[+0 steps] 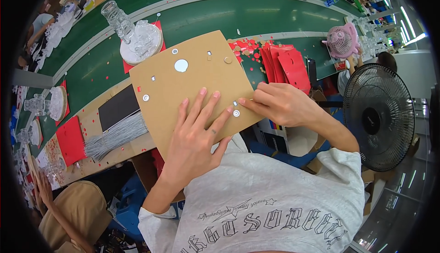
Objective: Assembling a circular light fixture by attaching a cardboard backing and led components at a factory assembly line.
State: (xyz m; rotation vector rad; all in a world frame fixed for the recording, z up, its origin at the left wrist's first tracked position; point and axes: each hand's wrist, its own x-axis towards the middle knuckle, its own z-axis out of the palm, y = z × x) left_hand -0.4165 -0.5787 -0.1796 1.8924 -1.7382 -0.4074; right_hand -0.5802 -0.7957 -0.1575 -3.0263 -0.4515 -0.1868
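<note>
A brown cardboard sheet lies tilted before me, with a round hole, small rectangular slots and several round metal rings in it. My left hand rests on its near part, palm down and fingers spread. At the sheet's right edge my right hand is closed, fingers curled, its fingertips beside a small slot and a metal ring. Whatever those fingers may pinch is hidden. A small round cut-out shows near the far right corner, and a small red piece at the left edge.
Beyond the sheet stands a clear glass-like piece on a white round base. Red folded cards and scattered discs lie right. At left are thin silvery wires, a black sheet and a co-worker's arm. A black fan stands right.
</note>
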